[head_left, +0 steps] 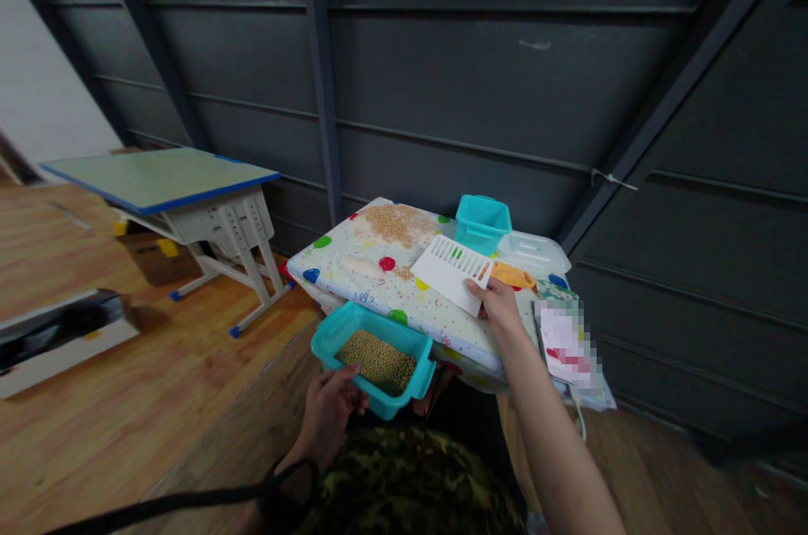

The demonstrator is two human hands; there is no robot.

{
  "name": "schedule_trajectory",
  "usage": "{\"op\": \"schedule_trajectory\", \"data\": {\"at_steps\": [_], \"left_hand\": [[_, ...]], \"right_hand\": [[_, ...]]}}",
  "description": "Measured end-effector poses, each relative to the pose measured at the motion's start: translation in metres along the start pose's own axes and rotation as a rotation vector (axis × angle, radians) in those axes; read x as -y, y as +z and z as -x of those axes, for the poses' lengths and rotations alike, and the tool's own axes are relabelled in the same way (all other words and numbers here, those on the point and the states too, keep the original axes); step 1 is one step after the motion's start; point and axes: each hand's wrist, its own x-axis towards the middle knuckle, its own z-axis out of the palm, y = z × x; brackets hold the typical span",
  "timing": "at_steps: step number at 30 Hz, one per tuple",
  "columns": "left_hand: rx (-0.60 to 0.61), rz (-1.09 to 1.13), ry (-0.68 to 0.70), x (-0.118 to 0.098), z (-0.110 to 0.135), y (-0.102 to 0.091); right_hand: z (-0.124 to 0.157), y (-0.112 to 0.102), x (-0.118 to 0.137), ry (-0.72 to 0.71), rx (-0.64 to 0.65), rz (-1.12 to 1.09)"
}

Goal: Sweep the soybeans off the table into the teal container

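My left hand (334,400) is closed on the near rim of a teal plastic container (332,337), with the thumb over the edge. Inside lies a layer of round yellowish beans (379,360), which look like soybeans. The container sits in front of the table's near edge, close to my body. In my right hand (496,299) is a white printed card (451,272), pinched at its right end and held over the tabletop. Beyond the card, a pile of beans (391,224) is spread on the dotted tablecloth (344,262), with a few more beans (404,272) near the card's left end.
Another teal container (483,219) and a clear lid (535,251) stand at the back right. An orange cloth-like thing (514,275) and a partly blurred flat item (565,341) lie on the right. A green-topped desk (183,177) and an open box (69,341) are leftward.
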Motion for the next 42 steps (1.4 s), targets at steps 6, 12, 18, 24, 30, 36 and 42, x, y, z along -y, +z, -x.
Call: {"op": "schedule_trajectory", "data": {"at_steps": [6,12,18,24,30,36,42], "left_hand": [[0.007,0.002,-0.001,0.0,0.0,0.001],[0.006,0.018,0.0,0.001,0.002,0.001],[0.017,0.01,-0.001,0.0,0.004,0.001],[0.01,0.015,-0.006,0.0,0.004,0.002],[0.008,0.012,-0.004,0.0,0.004,0.001],[0.011,0.005,-0.001,0.0,0.006,0.0],[0.008,-0.004,0.005,-0.001,0.004,0.0]], "right_hand": [[0.02,-0.01,0.006,0.091,0.069,-0.022],[0.047,-0.011,0.011,0.104,0.132,-0.026],[0.071,-0.009,0.011,0.074,0.126,-0.027],[0.083,-0.01,0.009,0.086,0.145,-0.049],[0.066,-0.007,0.004,-0.027,0.0,-0.014],[0.057,-0.002,0.0,0.013,0.045,0.025],[0.077,-0.004,0.008,0.062,0.193,-0.02]]}}
